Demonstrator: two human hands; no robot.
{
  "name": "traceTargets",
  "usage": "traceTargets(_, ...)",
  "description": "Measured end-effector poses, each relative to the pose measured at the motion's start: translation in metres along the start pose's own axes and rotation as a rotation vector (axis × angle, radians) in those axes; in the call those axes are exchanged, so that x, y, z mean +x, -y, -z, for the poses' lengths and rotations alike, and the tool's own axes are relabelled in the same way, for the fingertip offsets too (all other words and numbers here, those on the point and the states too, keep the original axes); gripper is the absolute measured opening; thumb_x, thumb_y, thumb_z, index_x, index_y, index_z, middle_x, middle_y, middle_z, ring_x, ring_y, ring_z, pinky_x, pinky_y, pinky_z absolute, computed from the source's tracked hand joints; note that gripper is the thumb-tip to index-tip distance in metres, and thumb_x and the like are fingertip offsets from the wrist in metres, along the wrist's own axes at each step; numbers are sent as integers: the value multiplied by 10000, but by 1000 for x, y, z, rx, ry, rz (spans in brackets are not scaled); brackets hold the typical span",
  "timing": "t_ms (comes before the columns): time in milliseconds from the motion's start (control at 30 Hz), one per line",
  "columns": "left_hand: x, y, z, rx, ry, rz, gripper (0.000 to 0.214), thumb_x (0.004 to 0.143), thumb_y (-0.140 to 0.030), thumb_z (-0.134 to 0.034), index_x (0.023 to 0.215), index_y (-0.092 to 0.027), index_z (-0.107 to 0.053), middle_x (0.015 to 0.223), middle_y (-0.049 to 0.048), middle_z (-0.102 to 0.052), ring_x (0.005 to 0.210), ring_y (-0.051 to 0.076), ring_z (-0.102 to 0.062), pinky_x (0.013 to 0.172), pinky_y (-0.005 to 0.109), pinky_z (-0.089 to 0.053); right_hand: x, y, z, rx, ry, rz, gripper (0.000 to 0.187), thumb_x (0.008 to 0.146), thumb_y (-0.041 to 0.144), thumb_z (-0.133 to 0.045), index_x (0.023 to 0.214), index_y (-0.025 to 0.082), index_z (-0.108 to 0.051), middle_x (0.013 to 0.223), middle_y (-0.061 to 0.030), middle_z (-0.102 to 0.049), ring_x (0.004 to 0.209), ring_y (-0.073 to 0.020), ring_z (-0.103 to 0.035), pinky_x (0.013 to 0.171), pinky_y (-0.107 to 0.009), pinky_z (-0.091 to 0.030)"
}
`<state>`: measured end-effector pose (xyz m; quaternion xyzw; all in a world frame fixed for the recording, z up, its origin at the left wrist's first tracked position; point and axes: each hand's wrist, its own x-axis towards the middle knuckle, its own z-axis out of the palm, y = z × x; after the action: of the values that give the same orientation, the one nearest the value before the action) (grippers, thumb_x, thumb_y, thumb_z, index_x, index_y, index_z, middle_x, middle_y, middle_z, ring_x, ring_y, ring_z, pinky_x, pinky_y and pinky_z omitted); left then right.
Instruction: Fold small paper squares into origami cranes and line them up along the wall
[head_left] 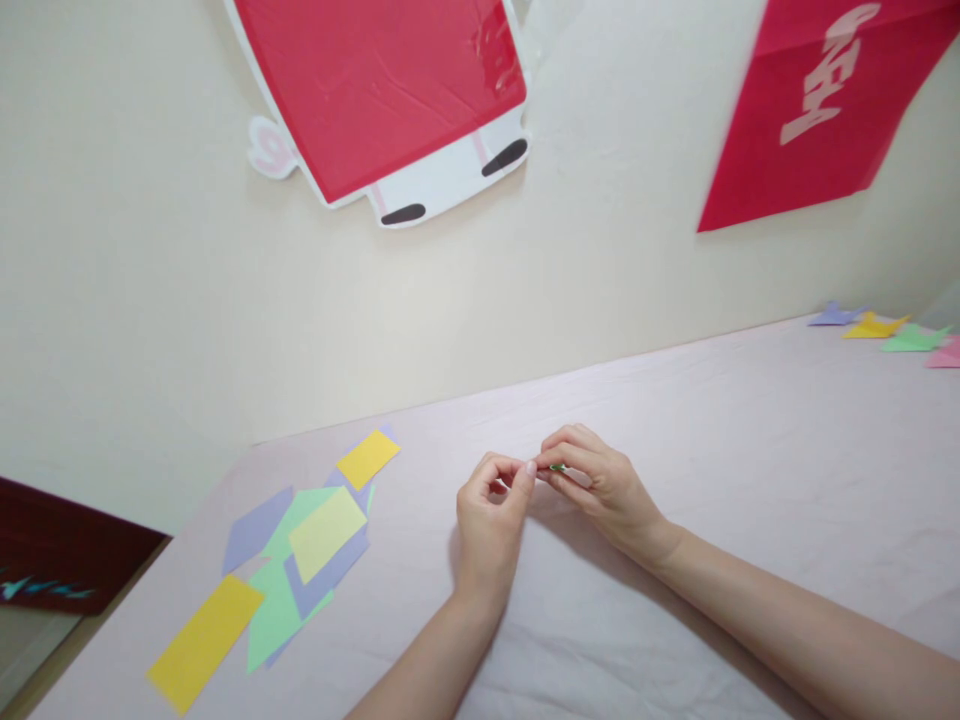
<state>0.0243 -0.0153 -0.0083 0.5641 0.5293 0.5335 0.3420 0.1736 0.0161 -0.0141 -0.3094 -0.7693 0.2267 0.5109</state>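
My left hand (489, 520) and my right hand (600, 485) meet at the fingertips above the pale cloth. Between them is a small piece of folded green paper (556, 467), of which only a sliver shows behind my right fingers. The thumb and forefinger of my left hand pinch together at its left end. My right fingers close around it from the other side. Its full shape is hidden by both hands.
Loose yellow paper (206, 640), green paper (270, 625) and purple paper (259, 525) overlap at the left. Several folded paper pieces (874, 326) line the far right edge. Behind the pale cloth (675, 400) rises a wall (225, 300) with red decorations (397, 90).
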Motion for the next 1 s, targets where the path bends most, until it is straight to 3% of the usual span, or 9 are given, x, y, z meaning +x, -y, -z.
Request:
traceTargets(267,3,-2,-1,-216,59,219,200,779,-361,-632,697,-179,-637,651,-25,-551,641,124,-484,630,232,-374,0,-2,1,-78,-1,52,145,904,173,-570,908,239,-699,842,-52,-629,843,-202,-575,744,-317,-466)
traceTargets(600,17,-10,11,-386,317,442,308,654,-454,-740,694,-162,-648,660,11,-532,591,112,-469,586,232,-386,0,0,4,27,-15,-25,135,898,216,-591,870,239,-721,817,-46,-653,840,-206,-583,766,-339,-462)
traceTargets(800,20,-7,14,-364,383,415,335,670,-492,-749,706,-176,-642,668,3,-527,588,108,-461,597,234,-385,0,0,3,86,-27,-86,110,883,218,-615,833,234,-712,820,-44,-646,844,-206,-581,765,-340,-450)
traceTargets(1000,22,-4,15,-255,329,234,261,775,-437,-676,723,-187,-621,661,-16,-522,632,126,-461,637,244,-371,3,3,3,147,-44,-168,115,879,271,-629,800,230,-703,772,-29,-639,798,-201,-568,736,-334,-425)
